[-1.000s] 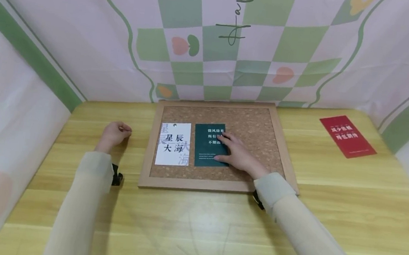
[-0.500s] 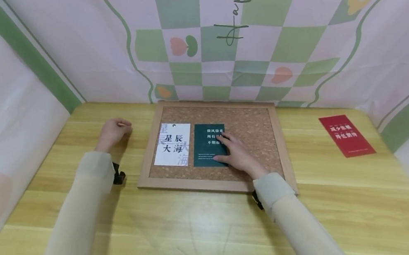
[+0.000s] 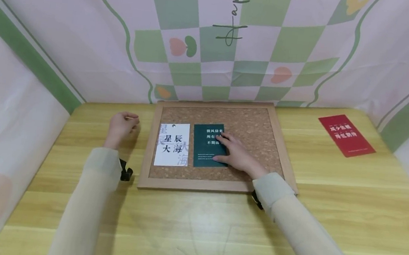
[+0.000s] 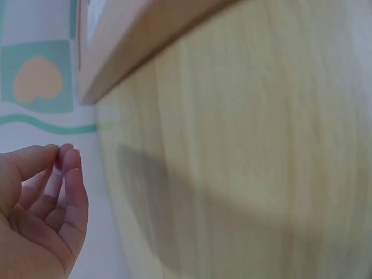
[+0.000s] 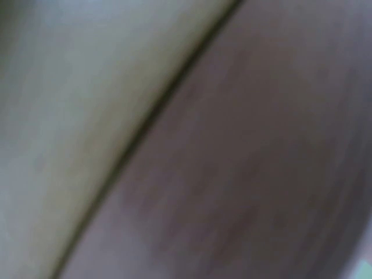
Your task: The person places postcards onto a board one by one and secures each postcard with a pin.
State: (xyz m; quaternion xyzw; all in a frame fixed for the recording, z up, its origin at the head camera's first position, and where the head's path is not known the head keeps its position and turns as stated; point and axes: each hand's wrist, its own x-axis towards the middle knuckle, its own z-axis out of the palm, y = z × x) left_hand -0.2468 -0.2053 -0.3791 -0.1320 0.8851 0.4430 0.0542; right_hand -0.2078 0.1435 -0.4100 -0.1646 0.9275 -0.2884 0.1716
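resting wide on the green card, maybe so it won't slide on the cork board, the right hand sits at three o'clock from the left hand, whose thumb and fingertips meet, holding nothing i can see.

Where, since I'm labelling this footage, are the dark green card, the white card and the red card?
Dark green card (image 3: pixel 204 148): head view, plain area between its text blocks.
White card (image 3: pixel 172 144): head view, middle of its printed face.
Red card (image 3: pixel 347 136): head view, middle, by its lettering.
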